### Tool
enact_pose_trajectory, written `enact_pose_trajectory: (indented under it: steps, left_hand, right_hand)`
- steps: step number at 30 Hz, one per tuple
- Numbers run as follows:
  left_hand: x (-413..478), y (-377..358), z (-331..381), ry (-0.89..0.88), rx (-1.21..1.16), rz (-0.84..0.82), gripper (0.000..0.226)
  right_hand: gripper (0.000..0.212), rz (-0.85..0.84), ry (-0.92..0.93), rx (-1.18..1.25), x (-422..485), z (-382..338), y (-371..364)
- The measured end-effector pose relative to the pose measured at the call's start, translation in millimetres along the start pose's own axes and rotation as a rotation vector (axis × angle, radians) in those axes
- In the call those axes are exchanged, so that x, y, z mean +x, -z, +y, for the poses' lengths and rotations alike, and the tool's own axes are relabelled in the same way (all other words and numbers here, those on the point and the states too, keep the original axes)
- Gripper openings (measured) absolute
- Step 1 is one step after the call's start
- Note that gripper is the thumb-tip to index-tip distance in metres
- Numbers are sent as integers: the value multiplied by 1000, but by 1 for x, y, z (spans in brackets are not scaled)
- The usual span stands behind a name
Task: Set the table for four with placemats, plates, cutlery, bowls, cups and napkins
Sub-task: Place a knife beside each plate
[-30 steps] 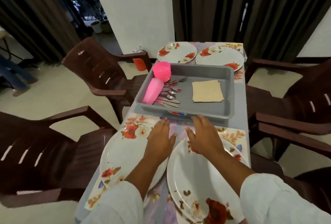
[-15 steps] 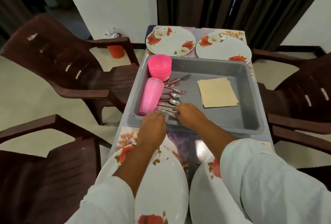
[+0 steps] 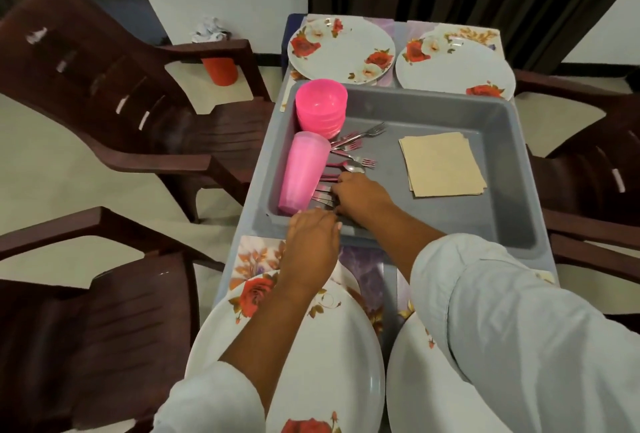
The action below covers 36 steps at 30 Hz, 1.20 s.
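A grey tray (image 3: 512, 224) sits mid-table. It holds stacked pink bowls (image 3: 322, 103), pink cups (image 3: 303, 172) lying on their side, loose forks and spoons (image 3: 356, 148) and tan napkins (image 3: 441, 164). My right hand (image 3: 362, 197) is inside the tray, fingers curled over the cutlery handles beside the cups. My left hand (image 3: 313, 235) is at the tray's near rim, close to the same handles, its fingertips hidden. Floral plates lie on placemats: far left (image 3: 341, 51), far right (image 3: 453, 65), near left (image 3: 311, 363), near right (image 3: 419, 391).
Dark brown plastic chairs stand on the left (image 3: 114, 113), near left (image 3: 86, 311) and right (image 3: 595, 162). An orange bin (image 3: 220, 70) with crumpled paper is on the floor behind the left chair. Dark curtains hang past the table's far end.
Both hands moved forward from the near plates to the tray. The right hand went in onto the cutlery handles; the left came to the near rim. The view leaned in over the table.
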<state>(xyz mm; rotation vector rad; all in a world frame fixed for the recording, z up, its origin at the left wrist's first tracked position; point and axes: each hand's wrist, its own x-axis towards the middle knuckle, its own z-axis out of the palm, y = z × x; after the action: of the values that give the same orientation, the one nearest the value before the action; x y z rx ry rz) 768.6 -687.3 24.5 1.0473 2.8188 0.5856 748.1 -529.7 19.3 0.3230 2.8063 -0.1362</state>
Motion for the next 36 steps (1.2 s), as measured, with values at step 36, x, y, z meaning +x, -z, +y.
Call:
enact_pose_trajectory:
  steps: [36]
  left_hand:
    - [5, 13, 8, 107, 10, -139, 29]
  right_hand:
    - [41, -318, -193, -55, -3, 13, 11]
